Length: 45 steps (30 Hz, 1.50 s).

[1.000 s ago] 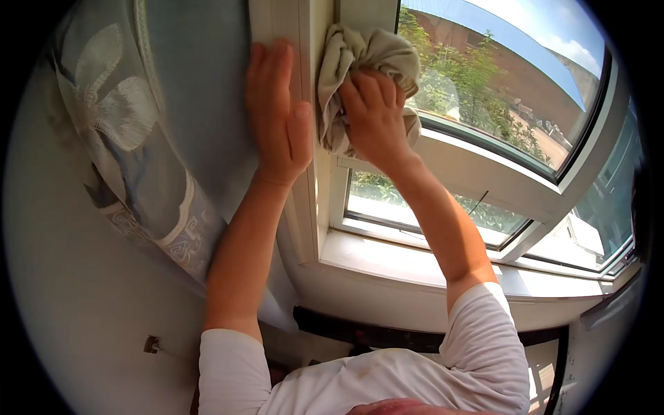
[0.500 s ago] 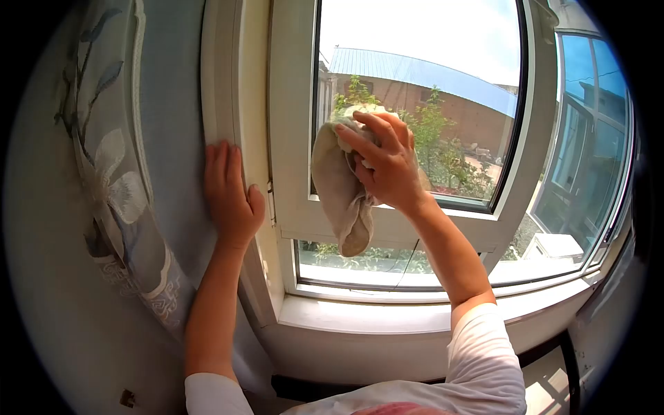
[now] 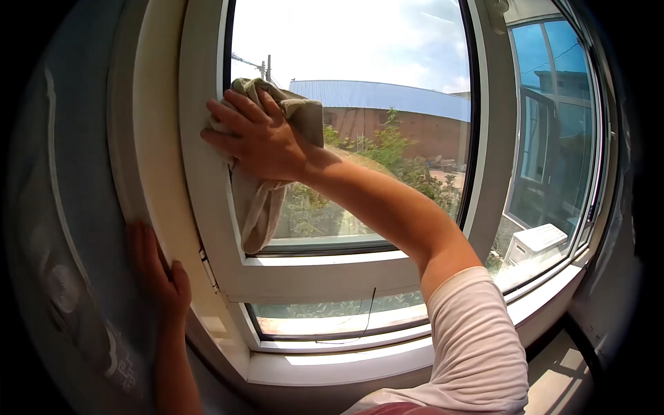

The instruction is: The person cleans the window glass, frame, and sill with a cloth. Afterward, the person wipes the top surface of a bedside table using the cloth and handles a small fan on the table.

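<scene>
My right hand (image 3: 259,142) presses a crumpled grey-beige cloth (image 3: 306,116) against the left side of the window pane (image 3: 366,41), where the glass meets the sash (image 3: 202,159). Its fingers are spread over the cloth, and a loose end dangles below the palm toward the lower rail. Lower on the left, my left hand (image 3: 162,277) rests against the window surround (image 3: 155,124), with its fingers stretched upward and nothing held in them.
A curtain (image 3: 76,194) hangs along the left. The sill (image 3: 339,366) runs beneath the sash, and a thin dark wire (image 3: 372,311) lies near the lower pane. A white box-shaped unit (image 3: 536,242) stands outside at right.
My right hand has moved the cloth left and slightly up, from the glass to the sash edge. The view has shifted, putting my left hand lower in the picture; it stays on the surround.
</scene>
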### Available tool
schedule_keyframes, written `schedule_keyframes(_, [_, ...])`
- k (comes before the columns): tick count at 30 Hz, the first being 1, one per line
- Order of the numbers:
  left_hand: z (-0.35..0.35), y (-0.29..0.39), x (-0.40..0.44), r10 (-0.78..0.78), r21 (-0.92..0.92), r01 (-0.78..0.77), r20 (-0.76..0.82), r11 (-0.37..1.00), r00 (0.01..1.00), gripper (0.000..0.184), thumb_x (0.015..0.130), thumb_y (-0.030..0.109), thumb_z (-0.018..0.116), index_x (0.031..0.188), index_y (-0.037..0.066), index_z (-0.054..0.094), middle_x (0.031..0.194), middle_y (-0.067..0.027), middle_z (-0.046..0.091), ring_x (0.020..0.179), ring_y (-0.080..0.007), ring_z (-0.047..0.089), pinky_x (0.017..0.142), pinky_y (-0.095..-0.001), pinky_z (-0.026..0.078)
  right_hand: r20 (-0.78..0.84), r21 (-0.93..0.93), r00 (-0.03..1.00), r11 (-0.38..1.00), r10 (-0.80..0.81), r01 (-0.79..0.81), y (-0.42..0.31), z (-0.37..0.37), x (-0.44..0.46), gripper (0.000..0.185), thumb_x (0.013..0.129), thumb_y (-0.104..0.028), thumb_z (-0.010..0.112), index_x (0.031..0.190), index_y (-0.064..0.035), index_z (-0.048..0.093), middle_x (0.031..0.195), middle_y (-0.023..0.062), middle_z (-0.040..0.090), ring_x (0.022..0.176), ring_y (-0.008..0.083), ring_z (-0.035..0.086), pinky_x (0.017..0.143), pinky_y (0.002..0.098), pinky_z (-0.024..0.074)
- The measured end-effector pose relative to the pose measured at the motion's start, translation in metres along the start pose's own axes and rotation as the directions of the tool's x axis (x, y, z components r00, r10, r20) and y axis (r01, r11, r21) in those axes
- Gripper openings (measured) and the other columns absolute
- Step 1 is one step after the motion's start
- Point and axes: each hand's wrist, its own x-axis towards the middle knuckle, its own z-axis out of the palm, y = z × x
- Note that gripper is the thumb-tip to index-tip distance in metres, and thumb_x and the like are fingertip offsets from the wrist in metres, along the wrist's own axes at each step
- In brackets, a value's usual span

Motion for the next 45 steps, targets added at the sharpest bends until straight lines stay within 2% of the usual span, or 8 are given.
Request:
schedule_keyframes(12, [-0.005, -0.004, -0.006, -0.05, -0.024, 0.051, 0.042, 0.998, 0.998, 0.055, 0.088, 0.013, 0.042, 0.139, -0.003, 0.033, 0.144, -0.0236, 0.032, 0.134, -0.0406, 0.03, 0.11, -0.0497, 0.025, -0.264, -0.667, 0.925, 0.641, 0.273, -0.38, 0.285, -0.168, 0.006, 0.032, 0.086, -0.029, 0.054, 0.113, -0.0146, 0.064, 0.13, 0.0155, 0.051, 0.121, 0.0347, 0.045, 0.1, 0.0476, 0.0376])
schedule_keyframes(14, [-0.005, -0.004, -0.005, -0.028, 0.023, 0.028, 0.029, 0.999, 0.999, 0.053, 0.089, 0.014, 0.042, 0.139, -0.004, 0.035, 0.144, -0.0229, 0.034, 0.134, -0.0404, 0.031, 0.11, -0.0496, 0.025, 0.045, -0.245, 0.881, 0.86, 0.472, -0.448, 0.285, -0.22, -0.013, 0.026, 0.083, -0.026, 0.059, 0.105, -0.0142, 0.065, 0.122, 0.0106, 0.057, 0.114, 0.0325, 0.05, 0.095, 0.0469, 0.0405])
schedule_keyframes(17, [-0.002, -0.003, -0.007, -0.038, 0.01, 0.038, -0.002, 0.999, 0.999, 0.051, 0.091, 0.016, 0.041, 0.138, -0.004, 0.036, 0.143, -0.0225, 0.036, 0.133, -0.0404, 0.032, 0.109, -0.05, 0.026, -0.099, -0.535, 0.992, 0.836, 0.083, -0.123, 0.266, -0.203, -0.045, 0.038, 0.073, -0.035, 0.072, 0.104, -0.0135, 0.064, 0.122, 0.0116, 0.056, 0.112, 0.0351, 0.05, 0.091, 0.0479, 0.0426])
schedule_keyframes(21, [-0.009, 0.0, 0.002, 0.015, 0.06, -0.017, 0.042, 0.998, 0.999, 0.05, 0.092, 0.018, 0.04, 0.137, -0.004, 0.036, 0.142, -0.0227, 0.036, 0.133, -0.0411, 0.032, 0.109, -0.0502, 0.026, -0.064, -0.543, 0.886, 0.729, 0.459, -0.416, 0.163, -0.154, -0.019, 0.085, 0.064, -0.064, 0.07, 0.13, -0.0149, 0.053, 0.144, 0.0228, 0.029, 0.136, 0.0438, 0.019, 0.111, 0.0554, 0.0129])
schedule_keyframes(25, [-0.004, -0.004, 0.001, 0.053, 0.063, -0.053, 0.011, 0.997, 0.999, 0.049, 0.093, 0.018, 0.04, 0.137, -0.004, 0.037, 0.141, -0.0228, 0.037, 0.132, -0.0422, 0.033, 0.108, -0.0507, 0.027, 0.077, -0.396, 0.94, 0.876, 0.332, -0.276, 0.092, -0.087, -0.014, 0.094, 0.049, -0.068, 0.076, 0.131, -0.0283, 0.052, 0.148, 0.0124, 0.026, 0.136, 0.0455, 0.015, 0.102, 0.0673, 0.0185])
schedule_keyframes(34, [-0.006, -0.009, -0.001, 0.113, 0.026, -0.113, 0.007, 0.993, 0.994, 0.049, 0.096, 0.022, 0.04, 0.137, -0.003, 0.036, 0.141, -0.023, 0.036, 0.132, -0.0423, 0.033, 0.108, -0.0515, 0.027, 0.459, -0.237, 0.843, 0.953, 0.281, -0.189, -0.013, -0.091, -0.068, 0.061, 0.066, -0.03, 0.074, 0.124, -0.0382, 0.055, 0.151, 0.0056, 0.02, 0.142, 0.0381, 0.008, 0.103, 0.0735, 0.0121])
schedule_keyframes(38, [0.001, -0.009, -0.002, 0.093, -0.029, -0.093, -0.008, 0.995, 0.996, 0.048, 0.096, 0.02, 0.039, 0.138, -0.003, 0.035, 0.142, -0.0237, 0.035, 0.132, -0.0434, 0.031, 0.108, -0.0518, 0.026, 0.268, -0.508, 0.737, 0.741, 0.62, -0.438, 0.054, -0.191, -0.12, 0.055, 0.073, -0.021, 0.07, 0.124, -0.0361, 0.055, 0.147, 0.0069, 0.024, 0.135, 0.0382, 0.021, 0.106, 0.0633, 0.0228])
schedule_keyframes(45, [0.015, 0.062, -0.02, -0.03, 0.048, 0.029, 0.022, 0.998, 0.999, 0.065, 0.086, 0.017, 0.047, 0.144, -0.001, 0.024, 0.149, -0.024, 0.021, 0.139, -0.0406, 0.019, 0.111, -0.0539, 0.015, 0.291, -0.469, 0.866, 0.849, 0.408, -0.243, 0.099, -0.295, -0.121, 0.049, 0.068, -0.001, 0.07, 0.112, -0.0216, 0.063, 0.135, 0.0057, 0.044, 0.116, 0.0335, 0.049, 0.092, 0.0402, 0.0505])
